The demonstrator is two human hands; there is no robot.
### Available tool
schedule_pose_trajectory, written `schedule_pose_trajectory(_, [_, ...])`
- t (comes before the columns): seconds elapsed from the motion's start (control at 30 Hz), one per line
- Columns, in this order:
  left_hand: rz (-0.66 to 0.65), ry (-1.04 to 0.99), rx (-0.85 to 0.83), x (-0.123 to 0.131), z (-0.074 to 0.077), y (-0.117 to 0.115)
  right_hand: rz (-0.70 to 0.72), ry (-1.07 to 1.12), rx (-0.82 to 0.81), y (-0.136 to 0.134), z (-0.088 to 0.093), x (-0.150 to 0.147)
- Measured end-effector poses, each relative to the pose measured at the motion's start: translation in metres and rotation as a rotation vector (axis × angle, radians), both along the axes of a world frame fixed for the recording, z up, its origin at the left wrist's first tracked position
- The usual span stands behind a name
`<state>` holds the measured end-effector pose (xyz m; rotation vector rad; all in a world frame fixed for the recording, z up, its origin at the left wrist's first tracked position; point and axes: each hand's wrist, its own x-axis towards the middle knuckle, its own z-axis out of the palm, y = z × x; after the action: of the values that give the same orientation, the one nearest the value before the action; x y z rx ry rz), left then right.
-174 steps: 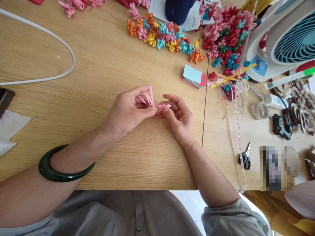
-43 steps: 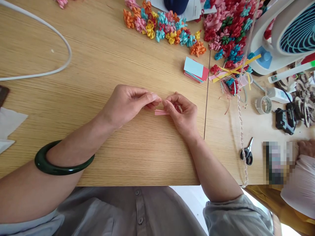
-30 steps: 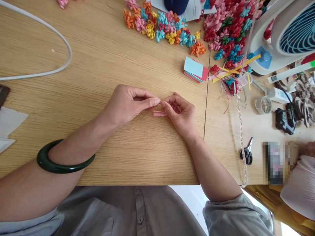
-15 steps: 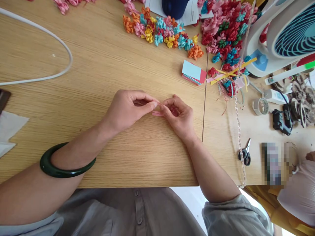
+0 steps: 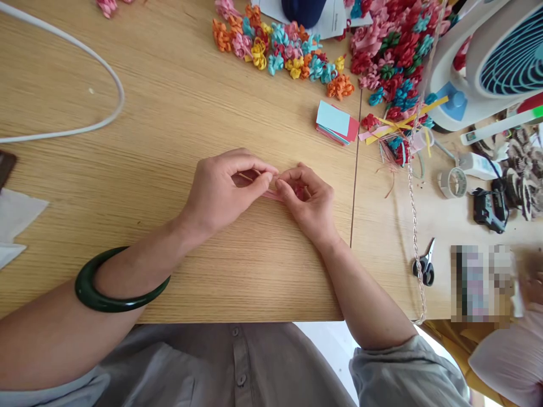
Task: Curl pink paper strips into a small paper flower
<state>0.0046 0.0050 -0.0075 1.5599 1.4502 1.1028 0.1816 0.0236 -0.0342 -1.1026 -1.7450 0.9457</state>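
Note:
My left hand (image 5: pixel 227 189), with a dark green bangle (image 5: pixel 123 305) on its forearm, closes thumb and index finger in a pinch at a thin pink paper strip. Fingertip to fingertip with it, my right hand (image 5: pixel 311 203) is closed around the pink paper strip (image 5: pixel 272 195), part of which shows below the fingers. Reddish-pink paper loops peek out between the right fingers. Most of the paper is covered by both hands, just above the wooden table (image 5: pixel 237 271).
A stack of coloured paper cards (image 5: pixel 334 120) lies beyond my right hand, behind it curled paper flowers (image 5: pixel 292 51). To the right are scissors (image 5: pixel 425 265), a tape roll (image 5: pixel 453 182), a glue gun (image 5: pixel 487 209), a fan (image 5: pixel 458 85) and a hanging twisted cord (image 5: pixel 411 192). Another person's sleeve (image 5: pixel 507 359) shows lower right.
My left fingertips have shifted slightly up and to the right against the right ones. The right hand keeps its grip. The other person's arm at the right edge has moved.

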Motion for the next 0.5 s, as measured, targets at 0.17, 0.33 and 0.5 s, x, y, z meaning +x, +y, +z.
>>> schedule_pose_trajectory(0.17, [-0.035, -0.175, -0.167, -0.0038, -0.003, 0.0043, -0.015, -0.003, -0.038, 0.0005, 0.0015, 0.0003])
schedule_pose_trajectory(0.33, [-0.054, -0.158, -0.185, -0.0047, -0.0032, 0.0055, -0.004, -0.019, -0.017, 0.0012, 0.0008, 0.0004])
schedule_pose_trajectory(0.5, [-0.038, -0.059, -0.121, -0.0032, -0.0019, 0.0042, 0.007, -0.057, -0.003, 0.0014, 0.0002, 0.0002])
